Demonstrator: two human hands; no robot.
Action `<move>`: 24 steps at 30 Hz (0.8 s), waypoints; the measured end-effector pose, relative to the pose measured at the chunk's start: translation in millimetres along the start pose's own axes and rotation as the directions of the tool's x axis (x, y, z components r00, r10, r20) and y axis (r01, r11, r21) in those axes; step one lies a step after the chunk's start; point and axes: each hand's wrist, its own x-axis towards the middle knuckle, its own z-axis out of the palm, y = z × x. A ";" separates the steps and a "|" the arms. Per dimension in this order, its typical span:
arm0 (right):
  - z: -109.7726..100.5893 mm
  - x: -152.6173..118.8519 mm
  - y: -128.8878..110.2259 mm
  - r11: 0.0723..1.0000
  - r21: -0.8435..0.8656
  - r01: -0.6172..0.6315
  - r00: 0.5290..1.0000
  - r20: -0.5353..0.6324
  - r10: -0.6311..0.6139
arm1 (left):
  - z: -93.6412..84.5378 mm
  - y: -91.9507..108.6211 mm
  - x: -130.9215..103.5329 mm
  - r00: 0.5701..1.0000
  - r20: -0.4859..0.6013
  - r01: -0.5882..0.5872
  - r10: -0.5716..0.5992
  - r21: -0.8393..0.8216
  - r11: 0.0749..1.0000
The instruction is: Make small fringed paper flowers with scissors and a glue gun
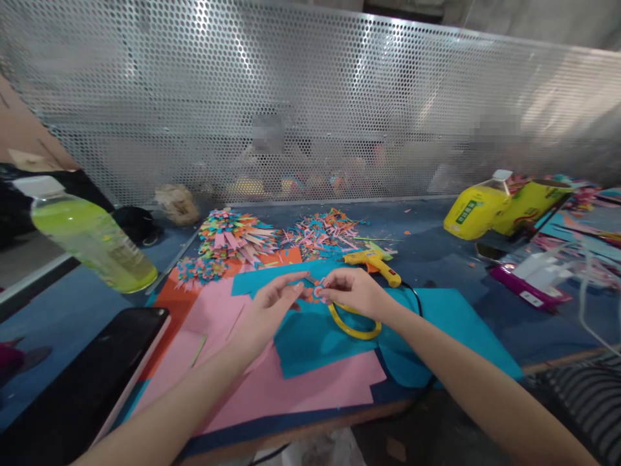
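Observation:
Between my two hands is a small orange and pink paper flower (317, 292). My left hand (277, 303) has its thumb and fingers closed on the flower's left side. From the right, my right hand (353, 291) pinches the same flower. Below them lie blue sheets (315, 343) on top of pink sheets (310, 388). Yellow-handled scissors (356, 331) rest under my right hand, their blades hidden. Just behind it lies a yellow glue gun (376, 264) with a black cord.
Piles of coloured paper strips (237, 236) and scraps (325, 233) lie at the back. A green drink bottle (92, 236) and black phone (87, 388) are on the left. A yellow bottle (478, 207) and purple power strip (526, 285) stand right. A perforated metal screen (310, 97) rises behind.

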 end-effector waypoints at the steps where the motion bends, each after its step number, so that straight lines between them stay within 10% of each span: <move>1: 0.1 -0.3 -0.3 1.000 0.000 0.000 1.000 0.008 0.000 | 0.3 -0.1 0.2 1.000 -0.003 0.000 0.000 0.002 1.000; 24: -0.9 -1.1 -0.5 0.999 -0.048 0.007 1.000 -0.021 -0.008 | 3.8 5.1 -3.8 1.000 0.014 0.006 -0.007 0.055 0.998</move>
